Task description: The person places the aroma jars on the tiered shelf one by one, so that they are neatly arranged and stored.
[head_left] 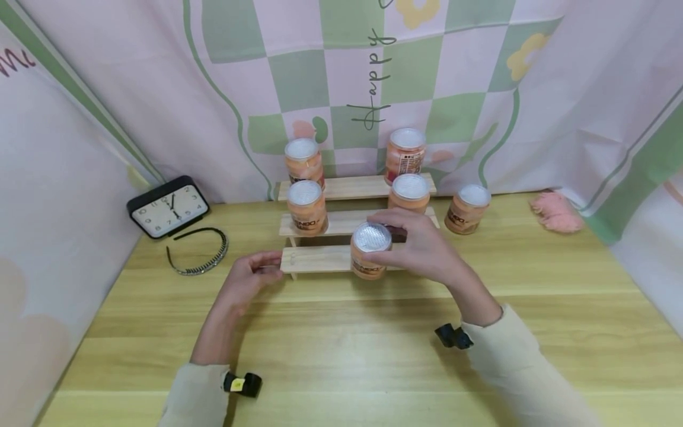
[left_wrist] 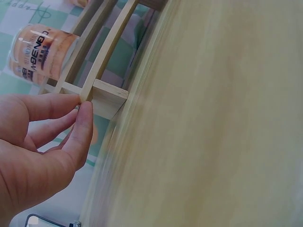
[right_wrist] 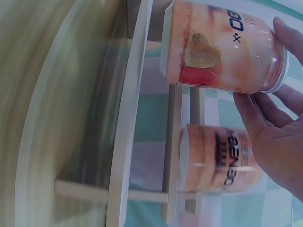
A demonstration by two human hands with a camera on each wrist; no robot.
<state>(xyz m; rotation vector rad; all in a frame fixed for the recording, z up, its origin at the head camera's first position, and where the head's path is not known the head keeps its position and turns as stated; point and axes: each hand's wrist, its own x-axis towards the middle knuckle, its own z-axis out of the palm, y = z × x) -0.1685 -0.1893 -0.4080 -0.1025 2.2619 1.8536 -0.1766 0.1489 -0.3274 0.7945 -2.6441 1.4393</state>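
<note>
A three-step wooden display rack (head_left: 315, 259) stands against the curtain. At the left end of its lowest step, my left hand (head_left: 255, 279) pinches the board between thumb and fingertip, seen close in the left wrist view on the rack end (left_wrist: 109, 92). My right hand (head_left: 421, 246) grips an orange-labelled can (head_left: 369, 261) near its lidded top, over the middle of the lowest step. In the right wrist view this can (right_wrist: 218, 47) has its base right at the step's board. Another can (head_left: 308, 216) sits on the middle step at left, and one (head_left: 409, 188) at right, partly behind my right hand.
On the top step are a left can (head_left: 304, 166) and a right can (head_left: 405, 160). A further can (head_left: 467, 210) stands on the table right of the rack, near a pink fluffy item (head_left: 557, 212). At left are a clock (head_left: 169, 207) and a headband (head_left: 205, 264).
</note>
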